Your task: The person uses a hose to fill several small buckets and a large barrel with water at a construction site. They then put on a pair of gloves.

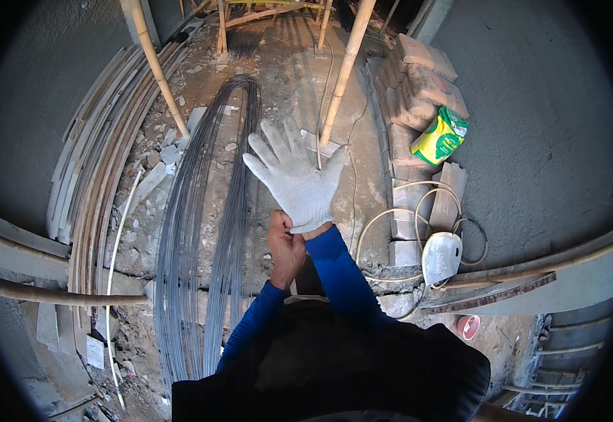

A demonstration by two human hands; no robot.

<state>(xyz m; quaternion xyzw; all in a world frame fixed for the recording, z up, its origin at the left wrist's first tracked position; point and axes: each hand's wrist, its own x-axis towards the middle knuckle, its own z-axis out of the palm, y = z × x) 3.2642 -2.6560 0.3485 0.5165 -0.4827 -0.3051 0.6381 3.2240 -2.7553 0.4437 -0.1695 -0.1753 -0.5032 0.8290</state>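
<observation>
A pale knitted work glove point(312, 211) covers my right hand point(296, 174), which is raised in front of me with its fingers spread. My bare left hand point(287, 247) is closed at the glove's cuff, pinching its edge by the wrist. Both forearms wear blue sleeves. Below and to the left of my hands lies a long looped bundle of thin dark steel rods point(204, 190), stretched along the ground.
Bamboo poles point(349, 70) stand ahead. Long wooden strips point(102, 155) lie along the left wall amid rubble. At right are stacked brown sacks point(426, 77), a green-yellow bag point(441, 137), a coiled hose point(384, 211), a white shell-like piece point(441, 259) and a red bucket point(468, 326).
</observation>
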